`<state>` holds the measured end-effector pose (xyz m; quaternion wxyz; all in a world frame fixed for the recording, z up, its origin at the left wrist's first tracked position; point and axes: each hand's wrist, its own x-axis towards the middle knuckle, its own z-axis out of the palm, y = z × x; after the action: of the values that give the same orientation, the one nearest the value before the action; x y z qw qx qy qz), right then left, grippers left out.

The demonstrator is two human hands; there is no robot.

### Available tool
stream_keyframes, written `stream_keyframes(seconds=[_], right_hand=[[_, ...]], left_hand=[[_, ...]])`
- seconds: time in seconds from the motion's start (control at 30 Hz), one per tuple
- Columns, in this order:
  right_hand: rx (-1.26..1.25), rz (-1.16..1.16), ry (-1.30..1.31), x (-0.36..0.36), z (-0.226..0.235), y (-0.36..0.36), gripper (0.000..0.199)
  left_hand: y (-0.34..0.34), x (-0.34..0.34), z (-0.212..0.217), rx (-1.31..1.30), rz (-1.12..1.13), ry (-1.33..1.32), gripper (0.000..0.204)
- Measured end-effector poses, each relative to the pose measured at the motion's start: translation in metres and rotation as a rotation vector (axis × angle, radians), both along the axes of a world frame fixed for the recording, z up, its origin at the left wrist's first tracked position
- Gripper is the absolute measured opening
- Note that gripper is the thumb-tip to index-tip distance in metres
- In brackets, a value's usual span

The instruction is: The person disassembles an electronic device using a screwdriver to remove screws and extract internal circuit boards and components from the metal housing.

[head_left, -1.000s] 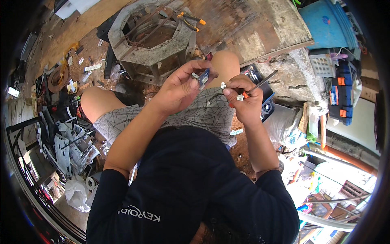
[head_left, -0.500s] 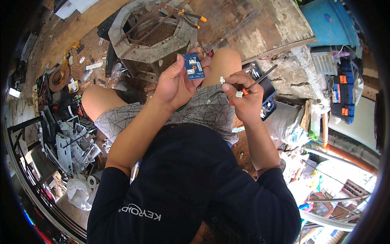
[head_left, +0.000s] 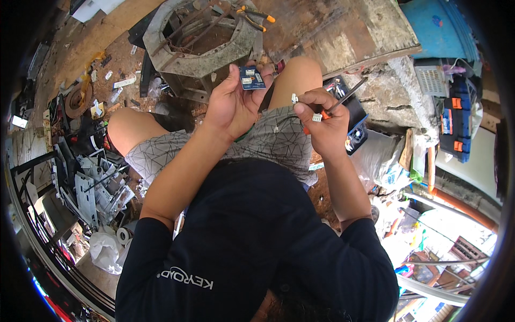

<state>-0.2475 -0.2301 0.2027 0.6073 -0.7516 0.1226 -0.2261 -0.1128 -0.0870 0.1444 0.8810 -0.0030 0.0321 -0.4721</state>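
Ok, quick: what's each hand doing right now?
Left hand: closed on a small blue circuit board, pinched at the fingertips.
Right hand: closed on a screwdriver and small white connectors.

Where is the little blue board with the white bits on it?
In the head view, the small blue circuit board sits top centre, pinched in the left hand, just in front of the rusty metal frame.

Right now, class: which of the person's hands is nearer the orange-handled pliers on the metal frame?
Left. The left hand is just below the pliers; the right hand sits farther right and lower.
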Motion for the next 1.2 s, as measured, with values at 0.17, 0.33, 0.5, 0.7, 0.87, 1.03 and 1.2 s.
stream_keyframes(seconds=[0.17,0.33,0.5,0.7,0.87,1.03,1.2], right_hand=[[0.013,-0.007,0.028,0.001,0.002,0.003,0.016],[0.008,0.014,0.003,0.001,0.003,0.007,0.016],[-0.072,-0.017,-0.022,0.001,0.007,0.009,0.016],[-0.186,-0.039,-0.025,0.002,0.002,0.011,0.016],[-0.233,-0.022,-0.048,0.002,0.003,0.007,0.015],[-0.387,0.004,-0.061,-0.002,0.018,-0.009,0.015],[-0.462,0.061,-0.071,0.001,0.023,-0.016,0.017]], left_hand=[[-0.001,-0.001,0.002,0.068,0.013,-0.078,0.040],[-0.005,-0.017,0.040,0.265,0.237,-0.515,0.046],[-0.008,-0.015,0.042,0.283,0.286,-0.670,0.053],[-0.007,-0.017,0.037,0.309,0.235,-0.611,0.052],[-0.004,-0.009,0.026,0.340,0.095,-0.543,0.053],[0.001,-0.006,0.026,0.354,-0.068,-0.486,0.047],[-0.002,-0.005,0.027,0.373,-0.136,-0.529,0.048]])
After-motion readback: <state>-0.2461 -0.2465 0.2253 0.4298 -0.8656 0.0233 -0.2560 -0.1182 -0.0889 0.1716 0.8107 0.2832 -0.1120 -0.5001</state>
